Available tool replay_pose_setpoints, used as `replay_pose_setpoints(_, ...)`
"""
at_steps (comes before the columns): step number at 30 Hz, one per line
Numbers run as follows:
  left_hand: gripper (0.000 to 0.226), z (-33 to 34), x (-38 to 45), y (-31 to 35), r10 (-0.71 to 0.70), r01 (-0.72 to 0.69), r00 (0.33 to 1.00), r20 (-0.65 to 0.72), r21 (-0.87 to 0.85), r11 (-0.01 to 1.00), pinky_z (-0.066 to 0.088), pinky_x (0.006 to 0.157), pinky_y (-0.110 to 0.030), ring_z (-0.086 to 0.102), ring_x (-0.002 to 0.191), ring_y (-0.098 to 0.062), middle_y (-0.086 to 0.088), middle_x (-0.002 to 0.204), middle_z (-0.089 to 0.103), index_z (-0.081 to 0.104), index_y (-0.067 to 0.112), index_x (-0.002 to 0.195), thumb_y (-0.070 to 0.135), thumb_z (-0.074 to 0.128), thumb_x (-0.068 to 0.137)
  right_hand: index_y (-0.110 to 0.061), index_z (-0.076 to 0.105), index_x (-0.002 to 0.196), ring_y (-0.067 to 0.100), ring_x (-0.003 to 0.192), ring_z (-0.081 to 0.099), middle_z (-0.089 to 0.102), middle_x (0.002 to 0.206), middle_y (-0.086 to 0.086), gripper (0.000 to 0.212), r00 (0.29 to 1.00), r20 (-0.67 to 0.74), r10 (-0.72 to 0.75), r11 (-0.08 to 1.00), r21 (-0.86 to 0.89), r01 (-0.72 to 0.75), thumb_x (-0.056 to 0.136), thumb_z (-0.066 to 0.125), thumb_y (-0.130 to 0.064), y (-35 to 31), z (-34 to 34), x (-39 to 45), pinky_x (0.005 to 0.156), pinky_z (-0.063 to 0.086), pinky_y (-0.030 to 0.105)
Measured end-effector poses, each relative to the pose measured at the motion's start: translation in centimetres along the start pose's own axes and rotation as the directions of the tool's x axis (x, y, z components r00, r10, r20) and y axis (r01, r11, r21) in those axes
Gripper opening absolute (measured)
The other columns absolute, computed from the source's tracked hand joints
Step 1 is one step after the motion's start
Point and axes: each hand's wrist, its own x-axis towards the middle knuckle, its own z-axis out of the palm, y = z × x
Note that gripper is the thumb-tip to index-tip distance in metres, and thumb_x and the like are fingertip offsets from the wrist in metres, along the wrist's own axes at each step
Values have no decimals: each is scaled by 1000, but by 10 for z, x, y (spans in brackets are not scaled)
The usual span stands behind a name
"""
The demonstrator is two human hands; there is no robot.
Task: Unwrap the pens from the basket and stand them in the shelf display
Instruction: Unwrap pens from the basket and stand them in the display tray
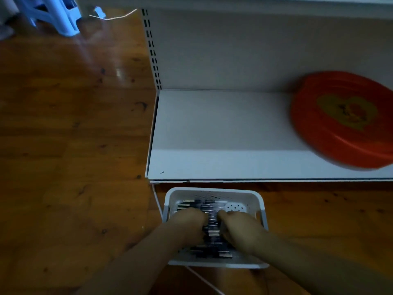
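Observation:
A white perforated basket [212,193] sits on the wooden floor just in front of the shelf. It is filled with several dark wrapped pens [212,251]. Both my hands are down inside the basket on the pile. My left hand [188,225] lies over the left part of the pens, fingers curled downward. My right hand [240,229] lies over the right part, and a pale pen end [213,232] shows between the two hands. The frame is blurred, so I cannot tell whether either hand grips a pen. The white shelf board [212,133] lies beyond the basket.
A stack of red round trays [340,120] with a yellow heart print stands on the right of the shelf. The slotted upright [152,50] marks the shelf's left end. A white cable [157,199] runs along the floor by the basket. A pale blue plastic stool [51,13] is far left.

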Motion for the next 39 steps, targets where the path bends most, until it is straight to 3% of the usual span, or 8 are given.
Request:
replay_pose_setpoints(7, 16, -1, 3, -11, 59, -65, 979, -193, -22, 998, 52, 86, -43, 57, 100, -27, -8, 109, 59, 53, 15, 109, 23, 55, 95, -12, 57, 99, 25, 81, 57, 63, 94, 9, 8, 999, -7, -44, 999, -26, 44, 95, 51, -15, 3, -12, 6, 66, 43, 31)
replay_pose_setpoints(10, 30, -5, 4, -12, 142, -123, 923, -358, 74, 990, 48, 86, -38, 52, 107, -25, -5, 118, 53, 53, 18, 121, 37, 52, 97, -19, 53, 85, 16, 70, 50, 52, 76, -4, 13, 995, -59, -84, 996, 11, 85, 97, 50, -16, 11, -30, 1, 53, 31, 22)
replay_pose_setpoints(13, 36, -6, 4, -10, 279, -221, 851, -446, 180, 959, 51, 79, -42, 54, 97, -25, -5, 105, 59, 66, 17, 109, 42, 43, 99, -20, 57, 92, 12, 70, 50, 53, 80, -6, 17, 983, -129, -132, 991, 3, 134, 103, 46, -27, 21, -53, -12, 61, 36, 27)
replay_pose_setpoints(19, 24, -74, -24, 10, 170, -248, 913, -371, -174, 953, 51, 82, -32, 59, 90, -7, 10, 99, 67, 71, 28, 107, 43, 53, 99, -28, 60, 101, 2, 78, 52, 56, 90, -19, 18, 957, -236, -170, 978, 76, 193, 104, 45, -37, 40, -111, -43, 68, 42, 19)
replay_pose_setpoints(22, 10, -110, -48, 19, 42, -248, 929, -368, -534, 808, 53, 78, -20, 64, 82, 2, 13, 88, 71, 75, 29, 99, 32, 68, 93, -29, 62, 98, 2, 79, 53, 59, 89, -19, 20, 935, -311, -169, 970, 113, 213, 105, 45, -36, 46, -135, -66, 70, 41, 18)
replay_pose_setpoints(25, 5, -141, -77, 34, -37, -288, 921, -389, -739, 609, 57, 75, -25, 70, 76, -11, 1, 83, 75, 75, 18, 93, 19, 74, 88, -27, 62, 93, 6, 80, 56, 62, 85, -14, 21, 913, -383, -141, 953, 196, 230, 105, 46, -34, 48, -159, -87, 70, 42, 21)
replay_pose_setpoints(32, 13, -190, -133, 82, -275, -490, 807, -523, -852, 184, 57, 74, -37, 71, 76, -30, -21, 82, 74, 66, 1, 97, 6, 72, 87, -30, 61, 90, 8, 80, 62, 66, 81, -14, 13, 867, -487, -108, 872, 372, 318, 101, 55, -28, 35, -204, -127, 67, 45, 19)
replay_pose_setpoints(39, 10, -215, -153, 148, -283, -550, 665, -691, -710, 440, 58, 81, -31, 71, 82, -16, 0, 89, 75, 72, 21, 97, 23, 62, 97, -34, 61, 90, 6, 81, 62, 64, 88, -17, 14, 784, -582, -217, 840, 298, 453, 97, 55, -44, 26, -233, -156, 68, 48, 19)
